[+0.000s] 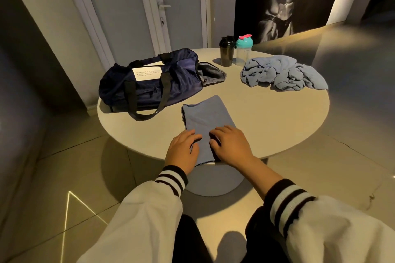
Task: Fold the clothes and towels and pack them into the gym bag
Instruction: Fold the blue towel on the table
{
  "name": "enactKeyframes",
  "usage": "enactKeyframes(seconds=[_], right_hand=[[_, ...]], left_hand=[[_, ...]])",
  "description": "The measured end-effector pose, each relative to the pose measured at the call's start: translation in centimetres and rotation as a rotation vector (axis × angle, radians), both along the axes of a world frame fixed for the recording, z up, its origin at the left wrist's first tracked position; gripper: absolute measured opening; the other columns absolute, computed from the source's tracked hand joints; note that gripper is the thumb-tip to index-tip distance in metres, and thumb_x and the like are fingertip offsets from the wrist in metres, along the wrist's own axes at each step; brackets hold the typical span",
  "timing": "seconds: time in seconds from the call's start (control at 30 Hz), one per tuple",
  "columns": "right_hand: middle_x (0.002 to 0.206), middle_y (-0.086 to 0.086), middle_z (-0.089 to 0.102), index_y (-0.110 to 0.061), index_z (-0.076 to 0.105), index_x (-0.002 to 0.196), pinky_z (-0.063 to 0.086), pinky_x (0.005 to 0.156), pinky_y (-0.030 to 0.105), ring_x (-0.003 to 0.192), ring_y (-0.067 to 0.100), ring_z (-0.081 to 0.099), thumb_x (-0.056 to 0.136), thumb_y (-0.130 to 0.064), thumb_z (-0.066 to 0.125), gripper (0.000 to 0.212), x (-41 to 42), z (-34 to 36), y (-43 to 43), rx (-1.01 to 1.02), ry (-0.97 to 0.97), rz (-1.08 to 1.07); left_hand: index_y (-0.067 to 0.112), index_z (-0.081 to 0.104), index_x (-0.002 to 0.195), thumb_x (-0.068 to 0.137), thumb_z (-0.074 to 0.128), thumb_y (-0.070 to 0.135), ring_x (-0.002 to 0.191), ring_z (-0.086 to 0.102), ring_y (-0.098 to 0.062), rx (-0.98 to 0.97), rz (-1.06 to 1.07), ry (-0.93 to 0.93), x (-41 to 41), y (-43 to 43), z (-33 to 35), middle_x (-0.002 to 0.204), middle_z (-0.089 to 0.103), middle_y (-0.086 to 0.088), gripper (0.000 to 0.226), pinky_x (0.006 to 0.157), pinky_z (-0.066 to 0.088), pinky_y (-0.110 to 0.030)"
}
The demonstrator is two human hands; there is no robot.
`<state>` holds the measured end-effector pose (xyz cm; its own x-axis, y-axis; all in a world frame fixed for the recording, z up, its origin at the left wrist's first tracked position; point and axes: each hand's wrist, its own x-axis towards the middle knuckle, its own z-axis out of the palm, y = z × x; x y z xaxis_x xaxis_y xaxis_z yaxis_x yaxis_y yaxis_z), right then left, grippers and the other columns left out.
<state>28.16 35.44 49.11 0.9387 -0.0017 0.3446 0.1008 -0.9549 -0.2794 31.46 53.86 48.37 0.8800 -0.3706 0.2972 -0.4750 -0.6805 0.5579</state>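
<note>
A folded blue towel (206, 118) lies as a long strip on the round table (267, 117), its near end at the table's front edge. My left hand (182, 148) and my right hand (229, 145) both rest on that near end, fingers curled at the cloth's side edges. A navy gym bag (149, 83) with black straps and a white label lies on the table's left side, its right end unzipped. A crumpled blue cloth (282, 73) sits in a heap at the back right.
A black shaker bottle (227, 51) and a clear one with a teal lid (244, 50) stand at the table's far edge. White doors are behind the table. Tiled floor surrounds the table's pedestal.
</note>
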Motion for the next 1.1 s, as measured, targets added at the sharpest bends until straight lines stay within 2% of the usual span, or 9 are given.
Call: enactKeyframes(seconds=[0.13, 0.27, 0.33, 0.43, 0.5, 0.6, 0.73, 0.9, 1.1], right_hand=[[0.115, 0.004, 0.06, -0.024, 0.065, 0.121, 0.043, 0.088, 0.039, 0.107, 0.028, 0.053, 0.099, -0.042, 0.044, 0.036, -2.2, -1.3, -0.1, 0.046, -0.044, -0.071], [0.125, 0.004, 0.065, -0.02, 0.063, 0.129, 0.044, 0.094, 0.038, 0.114, 0.027, 0.057, 0.1, -0.037, 0.051, 0.036, -3.2, -1.1, -1.0, 0.168, -0.038, 0.001], [0.137, 0.002, 0.06, -0.021, 0.056, 0.139, 0.041, 0.101, 0.04, 0.125, 0.025, 0.054, 0.1, -0.037, 0.052, 0.042, -3.7, -0.9, -1.5, 0.197, 0.011, 0.025], [0.145, -0.001, 0.054, -0.024, 0.051, 0.144, 0.038, 0.106, 0.035, 0.132, 0.02, 0.05, 0.099, -0.043, 0.056, 0.049, -4.8, -0.8, -2.2, 0.259, 0.059, 0.082], [0.141, -0.002, 0.057, -0.023, 0.055, 0.14, 0.04, 0.104, 0.031, 0.128, 0.017, 0.052, 0.097, -0.046, 0.059, 0.049, -5.5, -0.5, -2.4, 0.325, 0.058, 0.126], [0.13, -0.003, 0.06, -0.024, 0.061, 0.131, 0.045, 0.102, 0.026, 0.118, 0.009, 0.056, 0.094, -0.046, 0.064, 0.044, -6.8, 0.6, -2.5, 0.527, 0.029, 0.159], [0.122, -0.013, 0.061, -0.031, 0.06, 0.129, 0.043, 0.089, 0.006, 0.11, -0.003, 0.056, 0.086, -0.045, 0.074, 0.047, -8.0, 2.3, -3.0, 0.668, 0.029, 0.23], [0.118, -0.008, 0.066, -0.027, 0.061, 0.127, 0.044, 0.081, 0.013, 0.099, 0.006, 0.059, 0.094, -0.014, 0.061, 0.035, -6.0, 3.9, -3.1, 0.671, 0.012, 0.188], [0.111, -0.001, 0.067, -0.017, 0.063, 0.121, 0.042, 0.075, 0.016, 0.097, 0.017, 0.06, 0.099, -0.013, 0.048, 0.027, -0.1, 4.5, -1.6, 0.763, -0.004, 0.041]], left_hand=[[0.028, 0.061, 0.122, 0.1, 0.044, 0.039, 0.121, 0.054, -0.015, -0.01, -0.072, -0.086, -2.2, 0.5, -0.9, 0.126, 0.061, 0.009, 0.03, 0.106, 0.041, -0.039], [0.035, 0.051, 0.131, 0.096, 0.046, 0.056, 0.146, 0.027, -0.012, 0.108, -0.125, -0.092, -4.2, 1.3, -2.3, 0.149, 0.044, 0.011, 0.041, 0.115, 0.015, -0.029], [0.036, 0.052, 0.134, 0.095, 0.058, 0.048, 0.148, 0.022, -0.011, 0.147, -0.131, -0.114, -4.5, 1.6, -2.6, 0.155, 0.038, 0.011, 0.041, 0.115, 0.008, -0.028], [0.026, 0.065, 0.126, 0.092, 0.07, 0.021, 0.139, 0.041, -0.018, -0.009, -0.096, -0.063, -4.8, 1.4, -2.0, 0.143, 0.055, 0.004, 0.035, 0.115, 0.019, -0.028], [0.018, 0.072, 0.119, 0.091, 0.07, 0.013, 0.121, 0.057, -0.024, -0.141, -0.064, -0.02, -4.9, 1.1, -1.0, 0.126, 0.067, -0.005, 0.028, 0.109, 0.039, -0.032], [0.015, 0.072, 0.114, 0.095, 0.065, 0.017, 0.103, 0.064, -0.022, -0.249, -0.019, 0.075, -5.3, 0.5, 0.9, 0.111, 0.071, -0.007, 0.02, 0.088, 0.047, -0.015], [0.021, 0.064, 0.111, 0.1, 0.058, 0.03, 0.101, 0.062, -0.018, -0.473, 0.095, 0.196, -5.4, 0.0, 3.5, 0.108, 0.067, -0.001, 0.016, 0.082, 0.048, -0.022], [0.013, 0.062, 0.122, 0.101, 0.051, 0.045, 0.112, 0.061, -0.026, -0.625, 0.219, 0.281, -2.4, -0.2, 5.0, 0.12, 0.065, -0.009, 0.039, 0.1, 0.051, -0.042], [0.026, 0.04, 0.14, 0.086, 0.057, 0.065, 0.125, 0.054, -0.03, -0.605, 0.169, 0.38, 0.9, -0.2, 4.6, 0.14, 0.054, -0.006, 0.069, 0.106, 0.047, -0.05]])
